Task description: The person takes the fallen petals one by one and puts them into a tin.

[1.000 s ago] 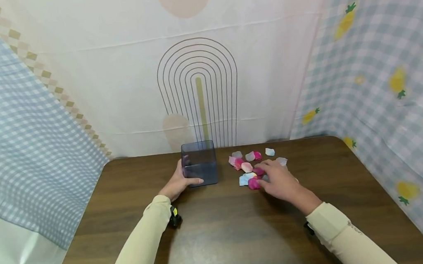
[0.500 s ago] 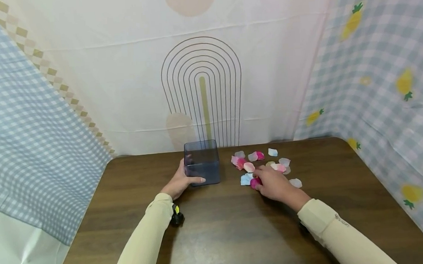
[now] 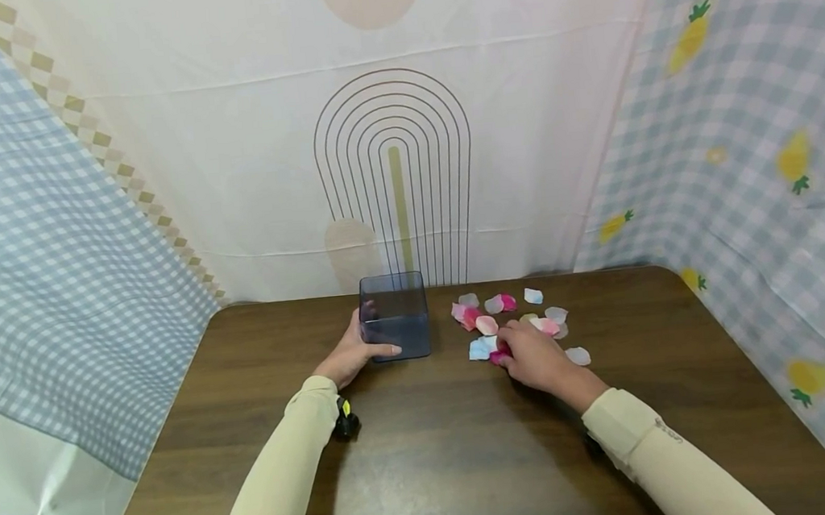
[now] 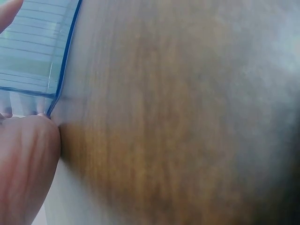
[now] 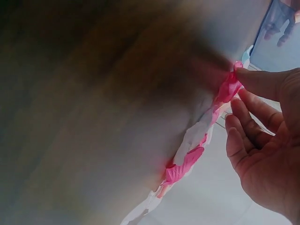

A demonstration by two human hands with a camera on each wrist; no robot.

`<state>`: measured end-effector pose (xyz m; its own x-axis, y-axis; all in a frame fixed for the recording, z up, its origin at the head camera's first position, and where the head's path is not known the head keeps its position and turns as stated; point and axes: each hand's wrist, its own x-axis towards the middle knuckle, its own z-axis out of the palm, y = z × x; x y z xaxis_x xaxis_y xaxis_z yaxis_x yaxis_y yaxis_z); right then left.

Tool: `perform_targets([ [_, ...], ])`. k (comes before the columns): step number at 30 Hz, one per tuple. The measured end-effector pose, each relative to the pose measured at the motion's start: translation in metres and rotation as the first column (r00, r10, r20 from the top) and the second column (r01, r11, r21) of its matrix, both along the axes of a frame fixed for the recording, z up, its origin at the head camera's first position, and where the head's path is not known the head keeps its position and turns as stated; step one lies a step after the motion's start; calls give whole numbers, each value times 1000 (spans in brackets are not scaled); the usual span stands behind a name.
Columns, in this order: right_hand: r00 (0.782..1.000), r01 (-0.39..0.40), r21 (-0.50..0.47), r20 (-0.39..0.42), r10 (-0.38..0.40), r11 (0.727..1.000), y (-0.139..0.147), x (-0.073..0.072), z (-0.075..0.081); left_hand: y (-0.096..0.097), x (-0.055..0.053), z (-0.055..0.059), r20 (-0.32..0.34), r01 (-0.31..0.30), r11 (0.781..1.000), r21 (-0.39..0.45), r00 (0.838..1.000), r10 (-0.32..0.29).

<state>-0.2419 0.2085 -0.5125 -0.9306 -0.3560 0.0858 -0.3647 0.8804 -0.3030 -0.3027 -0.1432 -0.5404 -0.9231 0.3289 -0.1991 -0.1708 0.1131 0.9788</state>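
My left hand (image 3: 346, 358) holds a see-through blue-grey plastic box (image 3: 406, 335) by its left side, thumb across the front wall and fingertips showing through behind. The box stands upright on the table, its top uncovered. To its right lies a loose scatter of fabric-like flower petals. Over these, my right hand (image 3: 539, 359) pinches a magenta petal (image 5: 228, 87) between thumb and forefinger; the remaining fingers are bent loosely. Light blue petals (image 3: 479, 349) lie just left of those fingertips. In the left wrist view, a box corner (image 4: 56, 89) shows beside the palm.
Pink and red petals (image 3: 469, 316), a pale peach petal (image 3: 486, 325) and a bluish white petal (image 3: 533, 296) lie behind the right hand. A whitish petal (image 3: 578, 355) is beside it. The brown wooden table (image 3: 427, 442) ends at a hanging cloth (image 3: 261, 180).
My right hand has shifted slightly left and down, and its fingers have come together on the magenta petal. The left hand stays on the box. The head view has shifted a little.
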Motion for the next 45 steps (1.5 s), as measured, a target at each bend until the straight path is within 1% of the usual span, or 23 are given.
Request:
perform_targets([
  [4, 1000, 5, 6, 20, -5, 1000, 0, -2, -1, 0, 1, 0, 0, 3, 1000, -17, 1000, -3],
  [9, 998, 29, -18, 62, -28, 999, 1, -5, -1, 1, 0, -3, 1, 3, 1000, 11, 1000, -3],
  [13, 997, 37, -38, 63, -34, 999, 2, -8, -3, 1, 0, -6, 3, 3, 1000, 13, 1000, -3],
  [16, 999, 14, -36, 45, -12, 999, 3, -10, -3, 1, -1, -8, 2, 4, 1000, 7, 1000, -4],
  [19, 999, -10, -39, 48, 12, 999, 7, -11, 1, 1, -1, -6, -5, 7, 1000, 6, 1000, -7],
  [23, 995, -40, -28, 90, 43, 999, 13, -10, 7, 1, -1, -3, -3, 9, 1000, -5, 1000, -9],
  [26, 991, -68, -11, 113, 69, 998, 15, -10, 8, 1, -1, -3, 2, 10, 1000, -7, 1000, -10],
  [29, 989, -93, -15, 111, 94, 996, 15, -11, 6, 0, -1, -3, -4, 12, 1000, -2, 1000, -12],
  [37, 991, -93, -47, 91, 97, 995, 15, -12, -3, 0, 0, -2, -7, 10, 1000, 5, 1000, -10],
  [41, 993, -91, -50, 74, 94, 995, 15, -11, -3, 0, 1, 0, -10, 13, 1000, -2, 1000, -13],
  [45, 994, -90, -52, 50, 92, 995, 15, -7, 0, 1, 2, 2, -5, 10, 1000, 2, 1000, -10],
])
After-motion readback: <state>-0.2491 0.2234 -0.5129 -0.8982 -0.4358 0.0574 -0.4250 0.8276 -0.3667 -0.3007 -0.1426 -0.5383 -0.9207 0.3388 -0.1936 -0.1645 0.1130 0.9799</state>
